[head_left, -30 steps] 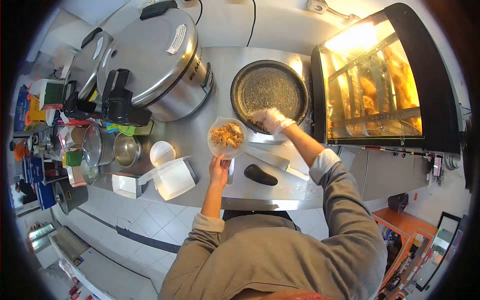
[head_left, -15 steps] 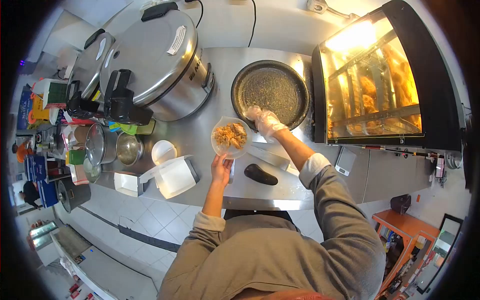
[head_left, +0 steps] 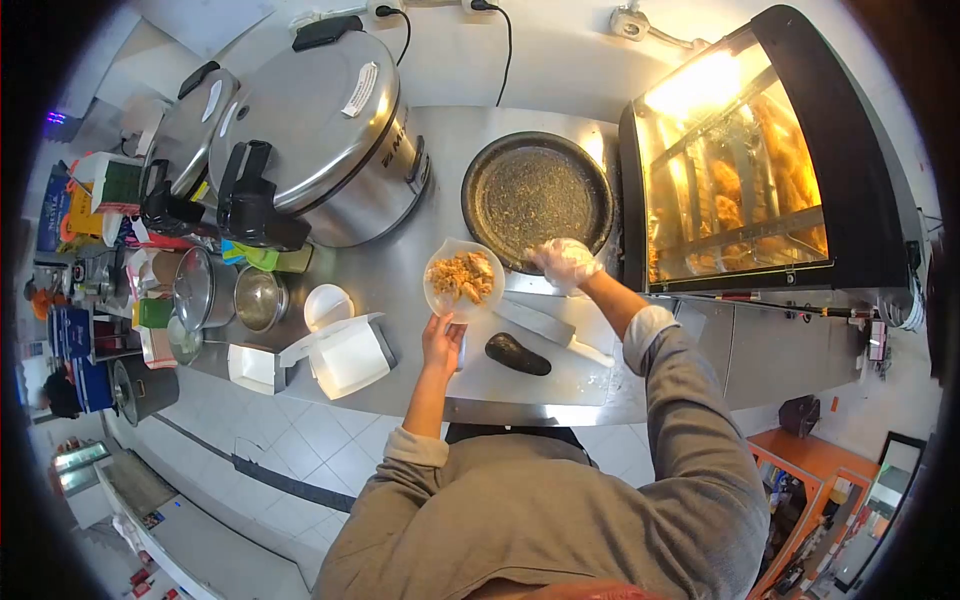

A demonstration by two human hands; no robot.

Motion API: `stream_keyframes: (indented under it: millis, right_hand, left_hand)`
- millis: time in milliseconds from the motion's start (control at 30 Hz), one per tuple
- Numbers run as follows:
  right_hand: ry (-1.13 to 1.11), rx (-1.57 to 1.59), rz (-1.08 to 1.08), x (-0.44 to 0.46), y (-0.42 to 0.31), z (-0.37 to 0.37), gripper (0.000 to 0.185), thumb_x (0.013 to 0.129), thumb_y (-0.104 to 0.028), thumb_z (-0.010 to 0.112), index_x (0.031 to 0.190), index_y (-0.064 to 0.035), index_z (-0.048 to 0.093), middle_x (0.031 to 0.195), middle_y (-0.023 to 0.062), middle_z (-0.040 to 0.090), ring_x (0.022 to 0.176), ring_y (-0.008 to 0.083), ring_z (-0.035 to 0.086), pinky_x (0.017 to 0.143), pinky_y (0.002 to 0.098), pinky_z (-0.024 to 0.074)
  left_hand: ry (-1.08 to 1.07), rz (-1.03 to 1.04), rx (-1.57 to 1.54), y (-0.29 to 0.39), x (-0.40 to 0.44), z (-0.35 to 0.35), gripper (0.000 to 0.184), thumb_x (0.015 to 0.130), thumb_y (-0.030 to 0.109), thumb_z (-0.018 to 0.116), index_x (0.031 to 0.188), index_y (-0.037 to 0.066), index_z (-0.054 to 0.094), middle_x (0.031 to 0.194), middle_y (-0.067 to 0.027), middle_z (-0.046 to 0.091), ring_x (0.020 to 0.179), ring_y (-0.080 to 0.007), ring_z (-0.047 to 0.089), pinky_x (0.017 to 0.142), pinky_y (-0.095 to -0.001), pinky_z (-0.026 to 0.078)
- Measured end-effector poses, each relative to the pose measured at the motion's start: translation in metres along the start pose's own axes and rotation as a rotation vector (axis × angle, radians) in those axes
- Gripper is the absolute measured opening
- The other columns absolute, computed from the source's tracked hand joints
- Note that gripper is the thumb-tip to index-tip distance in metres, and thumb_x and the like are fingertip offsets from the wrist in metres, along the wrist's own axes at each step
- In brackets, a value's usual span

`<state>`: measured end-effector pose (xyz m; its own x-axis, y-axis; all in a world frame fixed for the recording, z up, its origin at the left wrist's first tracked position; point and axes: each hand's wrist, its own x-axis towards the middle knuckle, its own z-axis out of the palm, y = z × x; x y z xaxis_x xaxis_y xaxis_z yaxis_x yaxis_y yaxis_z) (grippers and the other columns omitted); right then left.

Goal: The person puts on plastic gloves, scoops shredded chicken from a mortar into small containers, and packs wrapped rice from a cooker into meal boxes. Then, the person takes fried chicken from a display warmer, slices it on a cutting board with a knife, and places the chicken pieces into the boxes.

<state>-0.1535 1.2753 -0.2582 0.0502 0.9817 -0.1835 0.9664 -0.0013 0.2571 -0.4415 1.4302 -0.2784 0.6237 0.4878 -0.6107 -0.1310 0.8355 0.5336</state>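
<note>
Left hand point(head_left: 440, 344) on bowl point(head_left: 472, 313), lip point(head_left: 450, 244) forward

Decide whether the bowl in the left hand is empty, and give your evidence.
Not empty: brown food pieces lie inside the bowl, seen from above; how deep they are, I cannot tell.

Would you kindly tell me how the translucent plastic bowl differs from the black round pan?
The translucent plastic bowl is smaller than the black round pan. The bowl is pale and see-through; the pan is dark and opaque. The bowl holds heaped brown food pieces, whereas the pan's visible base shows scattered specks. Both are roughly round.
</note>
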Motion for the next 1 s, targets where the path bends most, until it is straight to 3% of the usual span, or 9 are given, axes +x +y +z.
stream_keyframes:
  millis: [67,267,333,433,533,567,833,933,1000]
  right_hand:
    - [-0.156,0.462,0.026,0.017,0.018,-0.016,0.021,0.084,-0.018,0.052,0.096,-0.0047,0.062,0.078,0.0143,0.066,0.071,0.03,0.068,0.056,0.0449,0.0536]
    - [0.078,0.812,0.367,0.074,-0.04,-0.071,0.026,0.082,-0.021,0.055,0.099,-0.0017,0.057,0.076,0.0183,0.067,0.071,0.0368,0.067,0.058,0.0451,0.0536]
    - [0.389,0.641,0.156,0.081,-0.073,-0.086,0.037,0.077,-0.024,0.063,0.104,-0.0001,0.056,0.089,0.0197,0.066,0.081,0.0362,0.066,0.065,0.0481,0.0534]
    - [0.139,0.724,0.233,0.076,-0.107,-0.138,0.047,0.072,-0.025,0.067,0.109,0.0012,0.055,0.105,0.021,0.062,0.1,0.0361,0.061,0.083,0.0502,0.0496]
    - [0.322,0.685,0.382,0.067,-0.135,-0.14,0.047,0.076,-0.027,0.064,0.115,-0.0019,0.056,0.116,0.0213,0.058,0.113,0.0391,0.053,0.1,0.0503,0.0395]
    - [0.274,0.909,0.466,0.062,-0.139,-0.148,0.049,0.079,-0.027,0.06,0.123,-0.0058,0.054,0.125,0.0223,0.053,0.125,0.0406,0.043,0.111,0.0487,0.0265]
    - [0.545,0.642,0.46,-0.059,-0.131,-0.206,0.049,0.077,-0.037,0.068,0.12,-0.016,0.06,0.122,0.013,0.056,0.125,0.0349,0.045,0.11,0.0481,0.0277]
    - [0.478,0.457,0.463,-0.117,-0.132,-0.197,0.037,0.078,-0.033,0.068,0.111,-0.0165,0.064,0.12,0.011,0.057,0.123,0.0337,0.046,0.106,0.0471,0.033]
    - [0.722,0.486,0.632,-0.163,-0.135,-0.225,0.024,0.075,-0.021,0.07,0.097,-0.0128,0.067,0.117,0.0103,0.057,0.121,0.0311,0.047,0.101,0.0455,0.0371]
  left_hand:
    - [-0.021,0.002,0.003,-0.001,-0.001,0.001,0.038,0.089,0.012,0.06,0.125,0.006,0.051,0.115,-0.0074,0.058,0.105,-0.0203,0.057,0.091,-0.032,0.051]
    - [-0.02,-0.027,0.028,0.003,-0.014,0.014,0.038,0.09,0.012,0.058,0.127,0.008,0.051,0.117,-0.0054,0.058,0.105,-0.0182,0.059,0.092,-0.0321,0.049]
    - [-0.024,-0.035,0.031,0.001,-0.019,0.014,0.038,0.091,0.011,0.058,0.127,0.009,0.051,0.119,-0.0048,0.059,0.105,-0.0172,0.059,0.093,-0.0323,0.048]
    - [-0.041,-0.035,0.036,0.001,-0.031,0.018,0.039,0.092,0.012,0.056,0.13,0.008,0.048,0.122,-0.0058,0.057,0.107,-0.0178,0.059,0.094,-0.0333,0.048]
    - [-0.074,-0.03,0.03,0.005,-0.043,0.021,0.039,0.093,0.013,0.054,0.131,0.006,0.046,0.123,-0.0071,0.057,0.111,-0.0191,0.058,0.095,-0.035,0.048]
    - [-0.092,-0.016,0.033,0.005,-0.047,0.022,0.039,0.094,0.013,0.054,0.131,0.005,0.045,0.123,-0.0075,0.057,0.112,-0.0195,0.058,0.095,-0.0355,0.048]
    - [-0.322,-0.107,0.224,0.013,-0.102,0.056,0.043,0.092,0.019,0.06,0.13,0.004,0.046,0.122,-0.0078,0.056,0.114,-0.0203,0.055,0.101,-0.0391,0.043]
    - [-0.371,-0.137,0.28,-0.006,-0.13,0.076,0.043,0.091,0.017,0.06,0.129,0.003,0.047,0.12,-0.0089,0.058,0.113,-0.0195,0.057,0.102,-0.0403,0.042]
    - [-0.414,-0.174,0.309,-0.027,-0.153,0.1,0.044,0.09,0.018,0.062,0.128,0.003,0.047,0.118,-0.0084,0.059,0.112,-0.019,0.057,0.101,-0.039,0.043]
